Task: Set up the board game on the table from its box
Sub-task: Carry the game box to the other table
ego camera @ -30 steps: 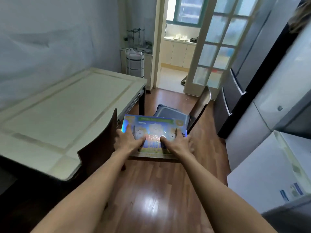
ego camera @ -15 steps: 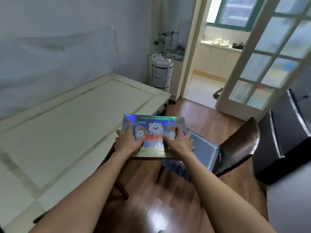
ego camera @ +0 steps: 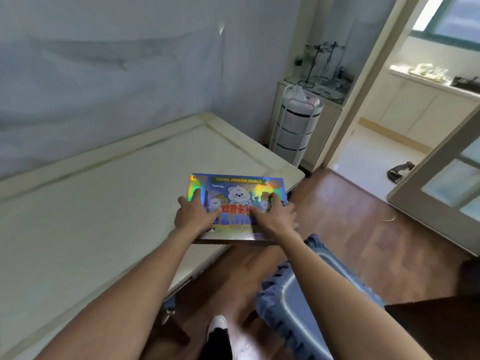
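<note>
Board game box held over the table's right edge.
Left hand (ego camera: 195,214) and right hand (ego camera: 275,216) each grip the box (ego camera: 237,189), thumbs on its lid, above the table (ego camera: 104,203) near its far right corner.

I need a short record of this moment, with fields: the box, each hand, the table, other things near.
box: board game box, lid on, colourful bear picture, held level, partly over the table's near corner; I cannot tell if it touches the table
left hand: left hand grips the box's left side, thumb on the lid
right hand: right hand grips the box's right side, thumb on the lid
table: pale table against the wall
nearby: blue cushion on a chair below the right arm; white cylindrical rack beside the doorway
</note>
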